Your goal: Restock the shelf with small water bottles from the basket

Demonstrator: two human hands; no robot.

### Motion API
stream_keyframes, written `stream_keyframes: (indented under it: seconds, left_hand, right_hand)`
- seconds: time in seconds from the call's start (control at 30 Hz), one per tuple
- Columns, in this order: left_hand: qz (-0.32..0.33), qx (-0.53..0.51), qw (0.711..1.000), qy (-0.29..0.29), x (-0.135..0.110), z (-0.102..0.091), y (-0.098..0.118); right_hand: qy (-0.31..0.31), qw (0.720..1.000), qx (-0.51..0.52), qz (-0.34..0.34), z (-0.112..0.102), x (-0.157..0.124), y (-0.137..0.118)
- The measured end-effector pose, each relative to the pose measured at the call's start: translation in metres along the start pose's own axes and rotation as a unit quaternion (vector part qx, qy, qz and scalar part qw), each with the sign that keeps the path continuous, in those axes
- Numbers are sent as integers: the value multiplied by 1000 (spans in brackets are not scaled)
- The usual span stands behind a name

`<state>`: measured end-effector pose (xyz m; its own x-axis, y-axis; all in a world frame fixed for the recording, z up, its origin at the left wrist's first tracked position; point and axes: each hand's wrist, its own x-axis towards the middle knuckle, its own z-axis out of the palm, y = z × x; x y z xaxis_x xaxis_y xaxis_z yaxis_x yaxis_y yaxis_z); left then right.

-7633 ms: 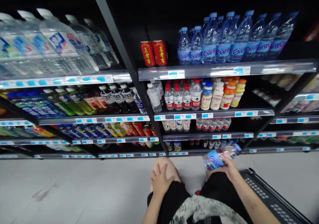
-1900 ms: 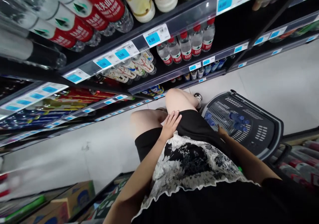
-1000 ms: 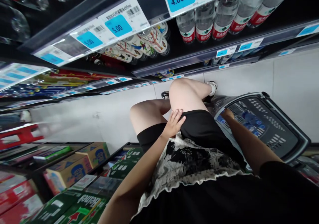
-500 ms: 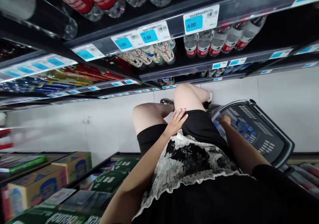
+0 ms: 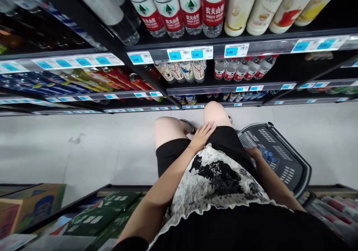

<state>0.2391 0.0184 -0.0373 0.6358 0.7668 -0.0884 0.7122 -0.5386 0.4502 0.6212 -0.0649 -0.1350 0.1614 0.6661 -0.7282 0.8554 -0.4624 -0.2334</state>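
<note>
My left hand (image 5: 203,134) lies flat on my thigh at the hem of the black shorts (image 5: 223,136), fingers stretched out and holding nothing. Over the near left side of a dark grey shopping basket (image 5: 296,158) is my right hand (image 5: 254,153). Its fingers are mostly hidden and blurred, so I cannot tell whether they grip anything. Several blue-capped bottles (image 5: 268,156) lie in the basket, just right of that hand.
Drink shelves run along the front, with water bottles (image 5: 170,14), white milk-drink bottles (image 5: 263,10) and price tags (image 5: 236,50). Pale floor tiles (image 5: 92,146) lie between them and the stacked green cartons (image 5: 95,217) and cardboard box (image 5: 36,206) behind me.
The view has shifted, so the upper shelf shows more fully and sits lower. My left hand stays on the thigh. My right hand remains at the basket, appearing slightly lower in view.
</note>
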Motion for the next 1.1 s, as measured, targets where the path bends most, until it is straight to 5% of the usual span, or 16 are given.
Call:
stream_keyframes:
  seconds: [0.1, 0.17, 0.3, 0.43, 0.53, 0.7, 0.87, 1.0, 1.1]
  left_hand:
    - [-9, -27, 1000, -5, 3, -3, 6]
    - [-27, -70, 997, 2, 5, -3, 7]
    - [-126, -204, 970, 38, 10, 1, -1]
    - [-322, -360, 872, 82, 13, 3, -13]
    - [-379, -440, 808, 102, 13, 1, -17]
    - [-364, -522, 766, 95, 7, -6, -13]
    - [-248, -734, 632, -17, -2, -21, -5]
    - [-140, -817, 546, -123, -12, -34, 2]
    - [-121, -809, 544, -188, -20, -35, 3]
  right_hand:
    - [-43, 992, -50, 109, -26, -9, 4]
    - [-36, 989, -82, 121, -48, -21, 6]
    - [82, 979, -150, 109, -99, -56, -6]
    - [228, 956, -166, 80, -153, -90, -46]
    - [326, 938, -116, 27, -189, -116, -87]
    - [476, 867, 53, -141, -220, -165, -155]
    - [485, 796, 234, -277, -225, -192, -199]
    - [347, 823, 333, -302, -219, -182, -220]
    - [302, 865, 263, -303, -202, -173, -233]
